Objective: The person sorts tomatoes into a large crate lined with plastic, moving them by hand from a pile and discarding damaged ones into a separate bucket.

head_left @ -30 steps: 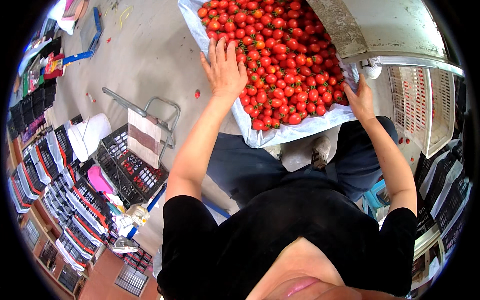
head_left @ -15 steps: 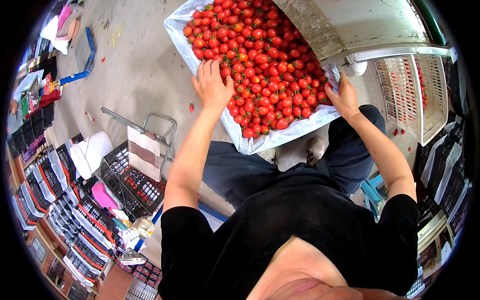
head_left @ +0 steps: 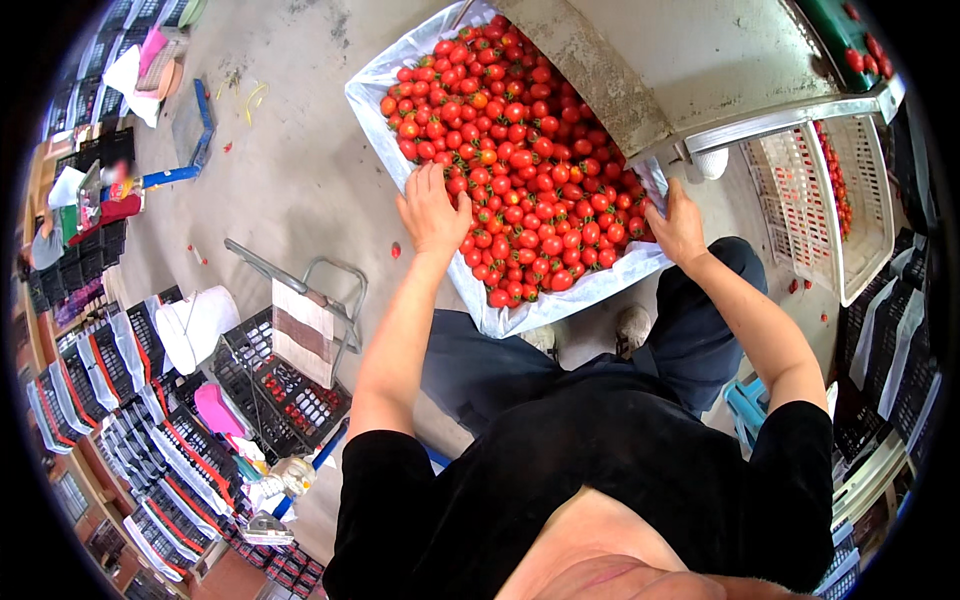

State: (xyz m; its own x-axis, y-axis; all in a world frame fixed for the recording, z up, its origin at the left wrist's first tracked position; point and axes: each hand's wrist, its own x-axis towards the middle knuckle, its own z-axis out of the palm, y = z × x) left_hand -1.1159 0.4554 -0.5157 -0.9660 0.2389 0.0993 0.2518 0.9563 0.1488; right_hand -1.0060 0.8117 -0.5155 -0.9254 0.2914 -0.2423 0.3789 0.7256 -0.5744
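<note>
Nearest, two shoes (head_left: 632,330) show past the person's lap, with one striped folding stool (head_left: 304,340) off to the left. Beyond the shoes sits one white-lined container (head_left: 600,282), full of red tomatoes (head_left: 530,180) too many to count — one hand at each side, the left hand (head_left: 434,212) over its left rim, the right hand (head_left: 680,225) at its right rim, though I cannot tell whether either clenches — and one metal chute (head_left: 700,70) overhangs the far right side.

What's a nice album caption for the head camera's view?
Left hand and right hand at opposite sides of a white-lined container filled with small red tomatoes.
</note>
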